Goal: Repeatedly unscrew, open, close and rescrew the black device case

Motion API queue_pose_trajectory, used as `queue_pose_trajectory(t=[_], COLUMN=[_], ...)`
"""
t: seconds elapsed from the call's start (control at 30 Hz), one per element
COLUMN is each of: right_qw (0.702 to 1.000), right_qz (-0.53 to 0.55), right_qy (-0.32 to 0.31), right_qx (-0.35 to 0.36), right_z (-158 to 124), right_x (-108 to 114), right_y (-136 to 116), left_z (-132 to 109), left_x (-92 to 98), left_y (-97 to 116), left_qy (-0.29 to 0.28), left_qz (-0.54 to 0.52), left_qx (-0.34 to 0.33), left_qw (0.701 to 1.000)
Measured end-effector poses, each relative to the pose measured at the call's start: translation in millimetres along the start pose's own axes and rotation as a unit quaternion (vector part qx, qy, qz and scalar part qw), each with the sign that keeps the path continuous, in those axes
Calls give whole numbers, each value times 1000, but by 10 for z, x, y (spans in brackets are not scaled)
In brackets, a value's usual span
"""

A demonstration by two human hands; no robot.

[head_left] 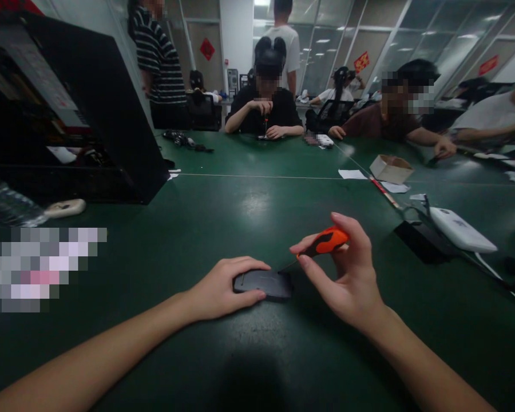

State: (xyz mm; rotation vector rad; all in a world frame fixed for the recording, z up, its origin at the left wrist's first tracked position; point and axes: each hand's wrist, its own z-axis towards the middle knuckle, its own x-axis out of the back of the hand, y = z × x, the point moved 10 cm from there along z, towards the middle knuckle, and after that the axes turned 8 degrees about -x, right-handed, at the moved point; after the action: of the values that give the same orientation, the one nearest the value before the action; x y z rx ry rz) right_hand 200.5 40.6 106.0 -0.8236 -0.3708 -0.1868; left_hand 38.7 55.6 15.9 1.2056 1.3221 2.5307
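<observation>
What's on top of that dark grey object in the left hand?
On the dark grey object, a small brass-coloured piece shows; an orange-black screwdriver points at the object's right end. The left hand hides part of the left end.

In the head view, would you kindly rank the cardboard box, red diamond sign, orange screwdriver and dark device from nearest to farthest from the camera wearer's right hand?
1. Orange screwdriver: in the right hand.
2. Dark device: held by the left hand.
3. Cardboard box: across the table, toward the right.
4. Red diamond sign: far background, left of center.
</observation>
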Motion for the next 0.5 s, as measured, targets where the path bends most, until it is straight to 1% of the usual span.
queue_pose_trajectory(t=[0.13, 0.2, 0.33, 0.5], right_qw=[997, 996, 996, 998], right_qz=[-56, -78, -72, -47], right_qy=[19, 33, 45, 33], right_qx=[42, 41, 7, 20], right_z=[-22, -27, -25, -30], right_x=[4, 16, 7, -50], right_y=[-56, -54, -27, -59], left_z=[-5, -4, 2, 6], left_x=[-4, -1, 4, 4], left_y=[-4, -2, 9, 19], left_qy=[1, 3, 1, 2], left_qz=[7, 10, 10, 12], left_qx=[-6, -8, -9, -10], left_qw=[1000, 1000, 1000, 1000])
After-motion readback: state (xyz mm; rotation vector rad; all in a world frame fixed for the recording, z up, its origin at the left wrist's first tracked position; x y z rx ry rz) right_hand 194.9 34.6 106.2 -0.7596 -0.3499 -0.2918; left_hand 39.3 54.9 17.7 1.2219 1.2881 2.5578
